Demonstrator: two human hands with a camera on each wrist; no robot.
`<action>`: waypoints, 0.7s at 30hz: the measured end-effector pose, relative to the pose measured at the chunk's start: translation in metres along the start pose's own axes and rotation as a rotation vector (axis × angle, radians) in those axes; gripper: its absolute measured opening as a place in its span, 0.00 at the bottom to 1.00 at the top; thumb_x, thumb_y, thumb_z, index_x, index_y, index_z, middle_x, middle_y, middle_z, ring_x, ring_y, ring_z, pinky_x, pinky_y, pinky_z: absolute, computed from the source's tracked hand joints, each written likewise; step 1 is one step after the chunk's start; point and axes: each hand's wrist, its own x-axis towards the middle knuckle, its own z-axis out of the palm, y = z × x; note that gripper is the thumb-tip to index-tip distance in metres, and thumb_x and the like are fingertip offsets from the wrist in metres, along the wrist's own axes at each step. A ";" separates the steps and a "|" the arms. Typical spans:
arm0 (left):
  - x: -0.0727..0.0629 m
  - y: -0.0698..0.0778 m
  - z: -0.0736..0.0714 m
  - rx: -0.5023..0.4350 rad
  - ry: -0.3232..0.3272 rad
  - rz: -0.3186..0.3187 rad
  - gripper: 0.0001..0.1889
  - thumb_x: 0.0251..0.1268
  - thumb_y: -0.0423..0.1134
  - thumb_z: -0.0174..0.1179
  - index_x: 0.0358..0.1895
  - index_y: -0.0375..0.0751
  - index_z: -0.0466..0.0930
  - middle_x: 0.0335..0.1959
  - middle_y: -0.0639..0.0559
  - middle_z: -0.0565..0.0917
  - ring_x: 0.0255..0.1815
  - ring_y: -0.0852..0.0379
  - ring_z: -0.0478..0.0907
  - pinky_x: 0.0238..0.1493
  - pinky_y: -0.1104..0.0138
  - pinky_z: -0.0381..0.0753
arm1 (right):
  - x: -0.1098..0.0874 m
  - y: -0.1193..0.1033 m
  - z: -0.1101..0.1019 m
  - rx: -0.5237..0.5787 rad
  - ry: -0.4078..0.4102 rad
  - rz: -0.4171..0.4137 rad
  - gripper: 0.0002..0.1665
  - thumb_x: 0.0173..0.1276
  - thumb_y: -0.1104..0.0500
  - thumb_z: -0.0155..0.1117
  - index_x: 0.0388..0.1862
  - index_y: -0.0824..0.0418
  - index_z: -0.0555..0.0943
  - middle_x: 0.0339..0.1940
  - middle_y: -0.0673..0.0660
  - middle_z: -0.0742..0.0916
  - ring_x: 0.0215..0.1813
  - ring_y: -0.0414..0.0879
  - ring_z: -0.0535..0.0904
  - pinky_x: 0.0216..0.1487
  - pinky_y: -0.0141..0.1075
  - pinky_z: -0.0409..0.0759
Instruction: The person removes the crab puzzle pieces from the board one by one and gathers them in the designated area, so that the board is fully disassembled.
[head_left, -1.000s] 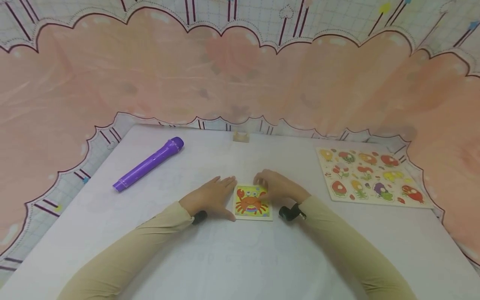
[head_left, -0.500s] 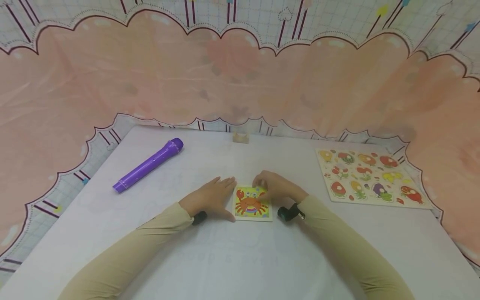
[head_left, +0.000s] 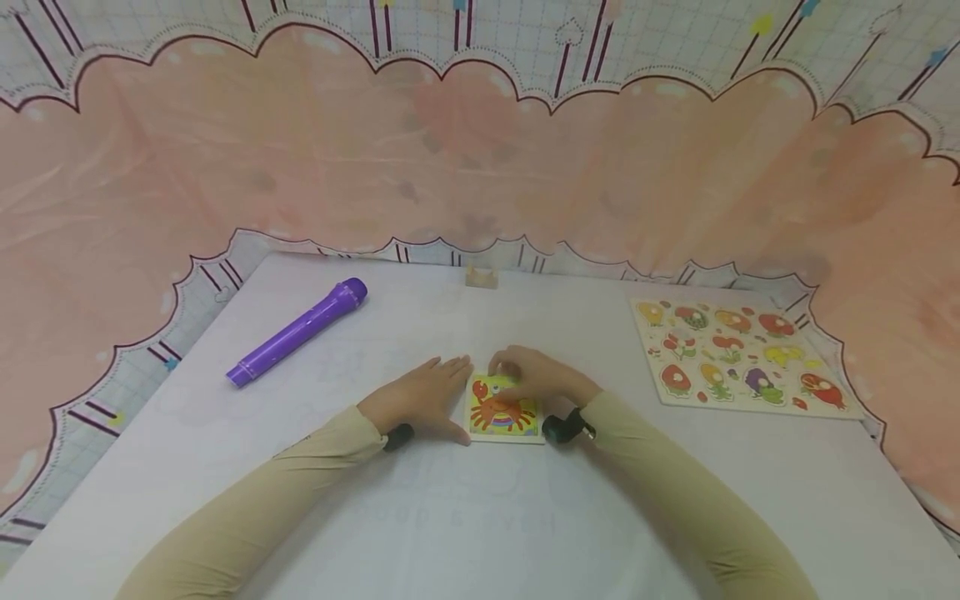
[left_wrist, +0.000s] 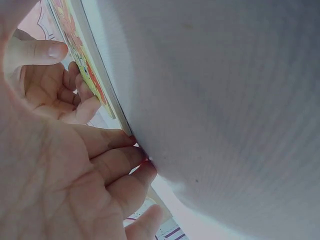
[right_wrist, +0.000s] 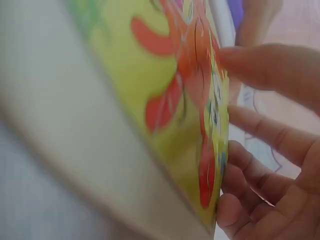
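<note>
A small square crab jigsaw puzzle (head_left: 504, 427) lies flat on the table in the head view, its seams showing in the right wrist view. My left hand (head_left: 422, 402) rests at its left edge, thumb and fingers spread; in the left wrist view the fingertips (left_wrist: 127, 137) touch the tray's edge. Above the puzzle's upper right part, my right hand (head_left: 542, 375) reaches over the picture. Seen from the right wrist, its thumb (right_wrist: 265, 70) and fingertips touch the printed face, and no piece is lifted. The right hand hides the upper right corner in the head view.
A purple toy microphone (head_left: 297, 333) lies at the back left of the white table (head_left: 420, 525). At the right is a fruit-and-vegetable peg puzzle board (head_left: 738, 354). A small beige block (head_left: 482, 277) stands by the back edge, before a patterned curtain (head_left: 480, 158).
My right hand has slid a little to the left over the crab picture, covering more of its top. The left hand and the puzzle stay in place.
</note>
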 end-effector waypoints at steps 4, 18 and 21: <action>0.000 0.000 0.001 0.005 0.008 0.005 0.59 0.45 0.69 0.63 0.73 0.34 0.49 0.76 0.40 0.51 0.77 0.47 0.47 0.77 0.53 0.46 | 0.005 -0.001 0.002 0.004 0.017 -0.012 0.21 0.58 0.55 0.70 0.49 0.59 0.77 0.51 0.58 0.81 0.56 0.52 0.75 0.63 0.46 0.74; 0.001 -0.003 0.004 0.015 0.011 0.003 0.59 0.45 0.71 0.62 0.74 0.35 0.49 0.76 0.41 0.51 0.77 0.47 0.47 0.77 0.51 0.47 | 0.012 -0.001 0.004 0.094 0.032 0.090 0.20 0.54 0.57 0.73 0.45 0.61 0.79 0.35 0.54 0.81 0.37 0.44 0.74 0.38 0.29 0.78; 0.001 -0.003 0.004 0.022 0.012 0.005 0.59 0.45 0.71 0.62 0.74 0.35 0.48 0.76 0.41 0.51 0.77 0.47 0.47 0.77 0.51 0.47 | 0.012 -0.002 0.004 0.114 0.039 0.091 0.19 0.54 0.58 0.73 0.43 0.60 0.79 0.32 0.54 0.81 0.34 0.43 0.74 0.33 0.28 0.77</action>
